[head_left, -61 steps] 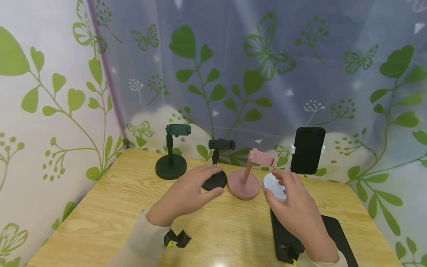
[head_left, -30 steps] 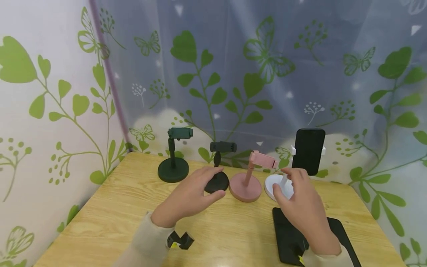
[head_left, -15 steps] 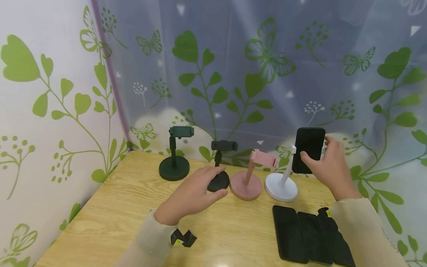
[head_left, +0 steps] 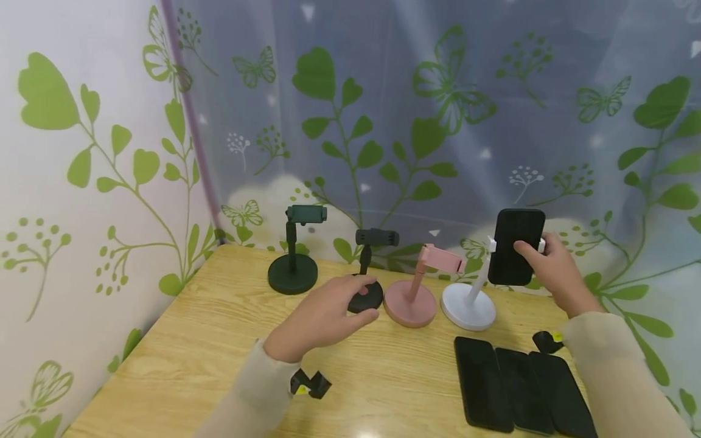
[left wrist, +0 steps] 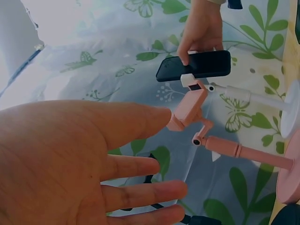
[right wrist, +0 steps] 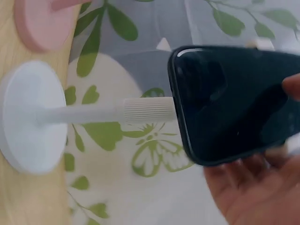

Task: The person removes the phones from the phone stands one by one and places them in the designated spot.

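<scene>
A black smartphone (head_left: 506, 264) stands upright in the clamp of a white phone stand (head_left: 468, 309). My right hand (head_left: 564, 280) grips it at its right edge, thumb on the screen and the other fingers behind. In the right wrist view, those fingers (right wrist: 225, 180) show below the phone's edge. My left hand (head_left: 323, 313) hovers in front of a black phone stand (head_left: 378, 237), fingers extended and holding nothing. The left wrist view shows its palm (left wrist: 51, 164), with a pink phone stand (left wrist: 225, 146) beyond the fingertips.
A dark green phone stand (head_left: 292, 275) is at the back left of the wooden table (head_left: 219, 340). Three black phones lie side by side at front right, the leftmost phone (head_left: 482, 383) nearest the middle. A leaf-patterned curtain (head_left: 383, 109) hangs close behind the stands.
My right hand has moved from in front of the white stand, up and right, to the phone in its clamp, and now grips it. My left hand has stayed near the black stand.
</scene>
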